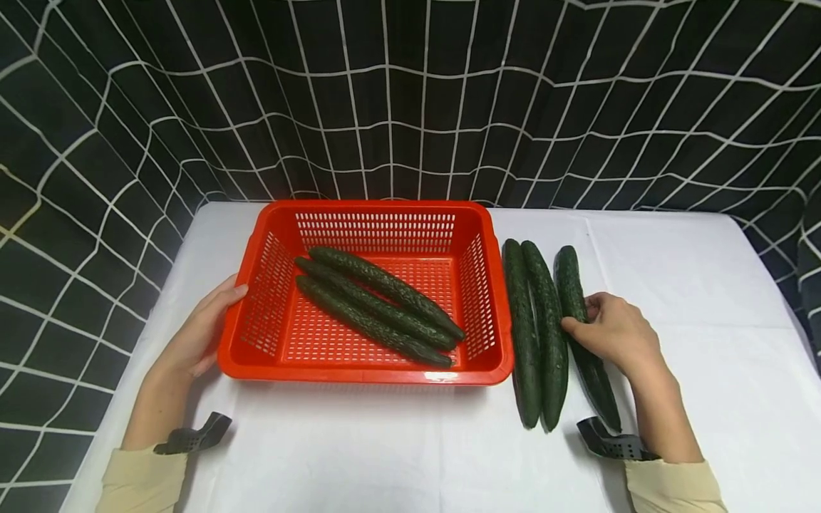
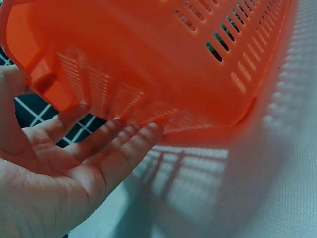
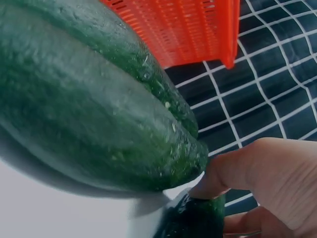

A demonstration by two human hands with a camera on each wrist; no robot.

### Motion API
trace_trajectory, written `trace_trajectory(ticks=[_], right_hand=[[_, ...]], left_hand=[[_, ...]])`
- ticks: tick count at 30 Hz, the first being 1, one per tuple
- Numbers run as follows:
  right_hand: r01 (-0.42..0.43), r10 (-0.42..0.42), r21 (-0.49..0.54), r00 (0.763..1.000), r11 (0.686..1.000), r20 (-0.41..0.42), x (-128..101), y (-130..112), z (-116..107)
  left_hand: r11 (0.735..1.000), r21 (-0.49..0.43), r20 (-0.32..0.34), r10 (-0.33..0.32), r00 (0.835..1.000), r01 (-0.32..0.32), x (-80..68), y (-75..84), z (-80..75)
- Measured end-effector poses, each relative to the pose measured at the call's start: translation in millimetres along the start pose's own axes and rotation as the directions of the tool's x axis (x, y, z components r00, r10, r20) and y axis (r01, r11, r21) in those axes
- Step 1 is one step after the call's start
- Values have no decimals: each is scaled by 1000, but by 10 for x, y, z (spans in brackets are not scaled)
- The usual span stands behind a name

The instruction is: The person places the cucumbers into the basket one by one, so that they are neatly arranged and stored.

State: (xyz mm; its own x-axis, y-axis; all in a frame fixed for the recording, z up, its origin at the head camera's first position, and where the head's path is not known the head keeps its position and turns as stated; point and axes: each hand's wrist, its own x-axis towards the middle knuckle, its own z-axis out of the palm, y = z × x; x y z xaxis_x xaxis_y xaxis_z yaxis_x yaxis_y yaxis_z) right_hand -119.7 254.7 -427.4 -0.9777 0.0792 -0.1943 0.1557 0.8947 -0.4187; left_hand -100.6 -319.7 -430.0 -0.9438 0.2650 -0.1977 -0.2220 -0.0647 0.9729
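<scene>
My left hand (image 1: 205, 328) holds the left side of a red plastic basket (image 1: 359, 375), its thumb over the rim. In the left wrist view, the fingers (image 2: 124, 153) lie against the basket's outer wall. To the right, my right hand (image 1: 618, 331) grips a dark green cucumber (image 1: 593, 370) about its middle, thumb on one side and fingers on the other. That cucumber lies on the table, slightly slanted. Two more cucumbers, one near the basket (image 1: 524, 342) and one beside it (image 1: 550, 335), lie between the basket and my right hand. Several cucumbers (image 1: 378, 278) rest diagonally inside the basket.
A white cloth covers the table (image 1: 359, 449). Behind it and along the left hangs a black curtain (image 1: 410, 100) with a white grid. A black strap mount sits on each wrist, left (image 1: 192, 436) and right (image 1: 616, 443).
</scene>
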Motion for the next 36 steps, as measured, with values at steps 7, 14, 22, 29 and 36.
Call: trace_trajectory(ticks=[7, 14, 22, 29, 36], right_hand=[[-4, 2, -37, 999, 999, -44, -62, 46, -45], [-22, 20, -43, 999, 999, -30, -65, 68, -90], [1, -2, -11, 999, 1000, -51, -53, 44, -105], [43, -40, 22, 993, 999, -115, -70, -41, -102], [75, -71, 22, 987, 997, -146, -108, -143, -166]], left_hand=[[1000, -17, 13, 3, 1000, -2, 3, -9, -12], [1000, -9, 4, 1, 1000, -1, 7, -20, -9], [1000, -23, 21, 5, 1000, -4, -13, -5, -34], [1000, 6, -2, -9, 1000, 9, -9, -31, -47], [1000, -16, 18, -1, 1000, 1, -4, -37, -37]])
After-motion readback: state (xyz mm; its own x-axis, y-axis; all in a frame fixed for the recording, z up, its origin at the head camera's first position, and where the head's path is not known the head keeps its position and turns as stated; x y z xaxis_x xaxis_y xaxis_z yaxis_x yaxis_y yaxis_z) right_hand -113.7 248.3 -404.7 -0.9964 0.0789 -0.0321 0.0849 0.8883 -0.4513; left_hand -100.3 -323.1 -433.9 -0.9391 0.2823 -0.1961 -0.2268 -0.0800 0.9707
